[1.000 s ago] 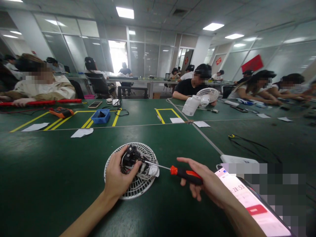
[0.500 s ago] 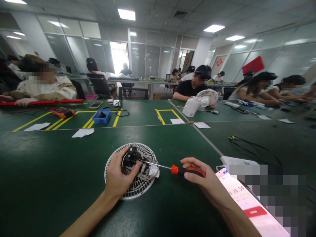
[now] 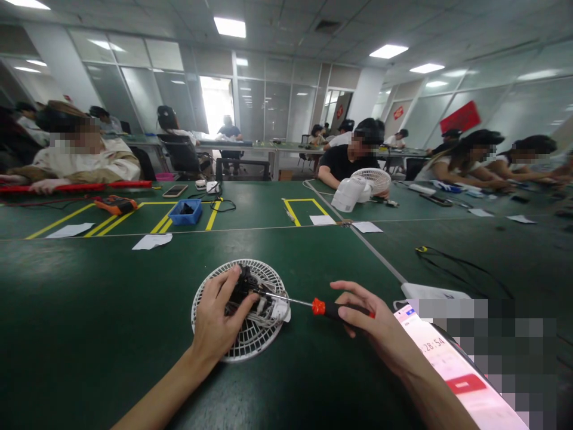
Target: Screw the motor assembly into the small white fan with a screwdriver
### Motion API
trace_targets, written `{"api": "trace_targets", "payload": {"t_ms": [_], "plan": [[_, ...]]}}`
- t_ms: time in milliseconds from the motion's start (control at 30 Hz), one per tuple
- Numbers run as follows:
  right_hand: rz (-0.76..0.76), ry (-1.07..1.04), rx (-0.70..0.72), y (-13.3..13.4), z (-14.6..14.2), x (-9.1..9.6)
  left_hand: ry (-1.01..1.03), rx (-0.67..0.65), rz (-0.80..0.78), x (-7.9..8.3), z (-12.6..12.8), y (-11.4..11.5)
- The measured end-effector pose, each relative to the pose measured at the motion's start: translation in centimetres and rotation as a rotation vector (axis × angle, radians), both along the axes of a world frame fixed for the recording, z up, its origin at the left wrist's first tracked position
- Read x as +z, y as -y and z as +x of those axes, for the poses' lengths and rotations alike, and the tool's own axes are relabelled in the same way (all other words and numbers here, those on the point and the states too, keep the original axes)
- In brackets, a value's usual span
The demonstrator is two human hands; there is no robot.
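A round white fan grille point(image 3: 257, 346) lies flat on the green table, with a black motor assembly point(image 3: 244, 279) and loose wires on top of it. My left hand point(image 3: 219, 313) is closed around the motor assembly, thumb near the screwdriver's tip. From the right, a screwdriver point(image 3: 329, 309) with a red and black handle reaches in level, its shaft meeting the assembly; the exact contact point is hidden. My right hand point(image 3: 364, 313) holds the handle between thumb and fingers, the index finger lifted off it. A white plastic piece point(image 3: 280, 310) sits at the grille's right edge.
At the right stands a lit phone point(image 3: 461, 370) beside a white device point(image 3: 434, 292). Farther back are a blue bin point(image 3: 184, 212), an orange-black meter point(image 3: 116, 205), paper slips point(image 3: 152, 241) and a cable point(image 3: 461, 263). Across the table a person handles a white fan point(image 3: 351, 192).
My right-hand fingers have shifted around the screwdriver handle, with the fingers spread more. My left fingers have moved over the motor assembly, covering more of it. The co-worker's fan has turned.
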State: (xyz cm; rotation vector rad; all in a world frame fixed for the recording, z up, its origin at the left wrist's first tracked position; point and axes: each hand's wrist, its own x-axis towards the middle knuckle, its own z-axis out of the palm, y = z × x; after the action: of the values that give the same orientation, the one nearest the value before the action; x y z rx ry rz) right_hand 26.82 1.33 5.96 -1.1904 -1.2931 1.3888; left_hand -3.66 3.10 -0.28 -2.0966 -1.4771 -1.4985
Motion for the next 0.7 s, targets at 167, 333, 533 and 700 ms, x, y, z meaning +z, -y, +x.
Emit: {"api": "trace_targets", "payload": {"t_ms": [167,333,533,700], "plan": [[-0.058,0.029,-0.023,-0.01,-0.38,-0.36,-0.079,0.018,-0.035,0.02,-0.04,-0.04],[-0.258,0.171,0.036,-0.11,-0.67,0.15,-0.080,0.019,-0.052,0.15,0.12,0.08],[-0.121,0.117,0.022,-0.17,-0.09,0.16,-0.076,0.043,-0.078,0.07,0.15,0.11],[-0.038,0.031,-0.028,-0.21,0.25,-0.60,-0.075,0.052,-0.076,0.15,0.16,0.11]]}}
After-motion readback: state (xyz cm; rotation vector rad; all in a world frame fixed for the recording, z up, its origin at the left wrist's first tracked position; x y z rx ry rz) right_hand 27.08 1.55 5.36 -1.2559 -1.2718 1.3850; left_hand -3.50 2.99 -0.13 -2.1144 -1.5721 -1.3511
